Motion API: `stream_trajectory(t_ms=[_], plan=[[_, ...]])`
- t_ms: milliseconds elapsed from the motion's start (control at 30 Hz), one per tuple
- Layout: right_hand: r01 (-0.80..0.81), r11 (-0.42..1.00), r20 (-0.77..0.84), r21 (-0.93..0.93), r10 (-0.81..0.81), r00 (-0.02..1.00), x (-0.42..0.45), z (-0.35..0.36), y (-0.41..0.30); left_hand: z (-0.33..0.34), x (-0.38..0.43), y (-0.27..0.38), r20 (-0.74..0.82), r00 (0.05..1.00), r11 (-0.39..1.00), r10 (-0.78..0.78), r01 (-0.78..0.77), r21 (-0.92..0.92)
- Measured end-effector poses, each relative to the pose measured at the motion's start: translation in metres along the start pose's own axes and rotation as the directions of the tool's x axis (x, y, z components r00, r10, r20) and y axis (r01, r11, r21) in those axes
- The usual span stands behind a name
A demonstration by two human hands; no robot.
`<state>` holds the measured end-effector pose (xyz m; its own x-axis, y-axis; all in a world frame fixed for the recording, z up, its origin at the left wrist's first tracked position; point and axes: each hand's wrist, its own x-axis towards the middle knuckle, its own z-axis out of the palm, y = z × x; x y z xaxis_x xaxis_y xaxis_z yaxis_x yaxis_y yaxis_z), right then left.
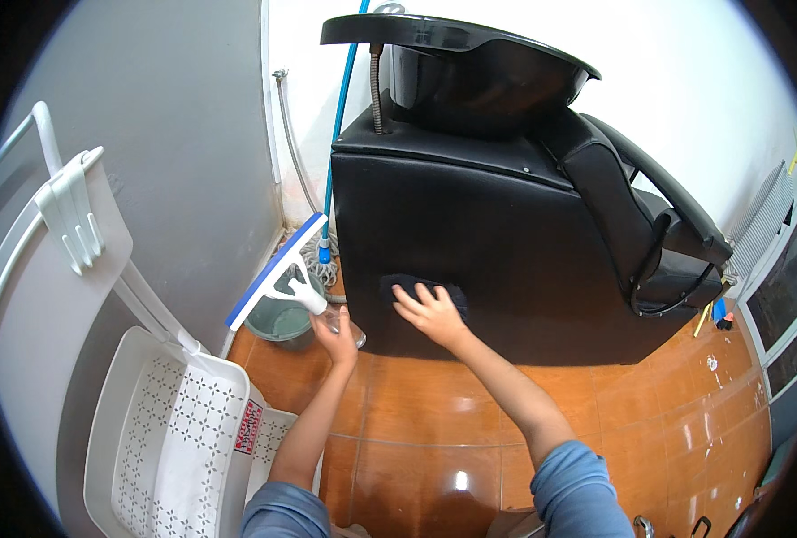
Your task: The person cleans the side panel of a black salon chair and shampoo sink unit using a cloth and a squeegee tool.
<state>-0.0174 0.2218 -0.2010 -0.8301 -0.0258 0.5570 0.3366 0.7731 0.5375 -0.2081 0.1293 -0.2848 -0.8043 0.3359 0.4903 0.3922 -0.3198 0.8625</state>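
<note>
My left hand [336, 339] is closed around the clear bottle of a spray squeegee [308, 296], which has a white head and a blue-edged blade pointing up and left. With fingers spread, my right hand [432, 313] presses a dark cloth [453, 293] flat against the lower side panel of a black salon shampoo chair [506, 235]. Above that panel sits the chair's black wash basin [486, 87]. Part of the cloth is hidden under my fingers.
A green bucket [281, 319] and a mop [328, 265] with a blue handle stand by the wall corner. White plastic trays [237, 430] on a cart frame are at the left. A metal hose [291, 141] runs down the wall. Orange tiles [432, 471] cover the floor.
</note>
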Motion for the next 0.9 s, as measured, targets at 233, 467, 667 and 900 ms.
stream_trajectory(t_ms=[233, 467, 667, 900], plan=[[-0.051, 0.998, -0.019, -0.033, 0.051, 0.999, -0.018, -0.019, 0.019, 0.004, 0.000, 0.016, -0.020, 0.999, 0.997, 0.048, -0.049, -0.063], [-0.067, 0.996, -0.049, 0.065, 0.070, 0.996, 0.069, 0.002, -0.025, -0.002, 0.001, 0.010, 0.019, 0.998, 0.998, 0.055, -0.054, -0.042], [-0.006, 0.999, -0.003, -0.042, 0.006, 1.000, 0.070, 0.025, -0.040, 0.006, -0.011, 0.012, 0.101, 0.989, 0.994, 0.104, -0.099, -0.053], [0.086, 0.995, 0.022, -0.054, -0.085, 0.996, -0.035, -0.004, 0.016, 0.007, -0.035, 0.041, 0.282, 0.937, 0.978, 0.207, -0.210, -0.020]])
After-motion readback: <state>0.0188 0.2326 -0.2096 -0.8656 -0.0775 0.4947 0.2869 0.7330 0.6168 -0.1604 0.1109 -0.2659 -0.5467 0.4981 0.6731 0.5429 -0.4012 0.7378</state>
